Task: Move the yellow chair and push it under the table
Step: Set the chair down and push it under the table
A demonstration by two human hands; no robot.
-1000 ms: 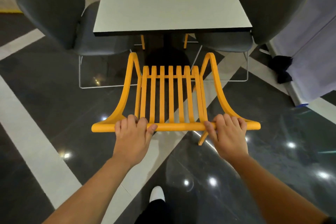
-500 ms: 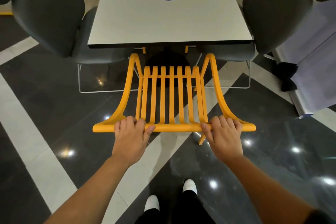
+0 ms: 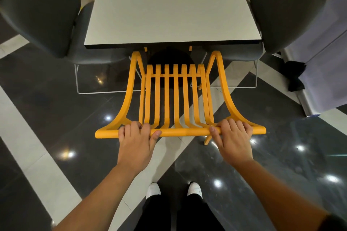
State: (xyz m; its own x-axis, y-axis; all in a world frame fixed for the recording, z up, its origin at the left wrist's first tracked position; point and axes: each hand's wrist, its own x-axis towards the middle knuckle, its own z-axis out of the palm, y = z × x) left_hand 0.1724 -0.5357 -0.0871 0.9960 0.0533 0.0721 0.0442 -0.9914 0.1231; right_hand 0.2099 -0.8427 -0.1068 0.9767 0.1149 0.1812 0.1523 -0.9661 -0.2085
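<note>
The yellow chair point(image 3: 175, 99) stands right in front of me, its slatted back facing me and its seat hidden under the near edge of the white table point(image 3: 171, 18). My left hand point(image 3: 136, 140) grips the chair's top rail left of centre. My right hand point(image 3: 231, 139) grips the same rail right of centre. Both hands have fingers curled over the rail. One yellow rear leg shows below the rail on the right.
Two dark grey chairs flank the table, one at the left point(image 3: 39, 11) and one at the right point(image 3: 287, 7), their wire legs close to the yellow chair. A pale cloth-covered stand point(image 3: 326, 65) is at the right. My white shoes point(image 3: 154, 190) stand on the glossy dark floor.
The yellow chair has slid forward, further under the table, with both hands still on its top rail. I have stepped closer; both shoes now show below.
</note>
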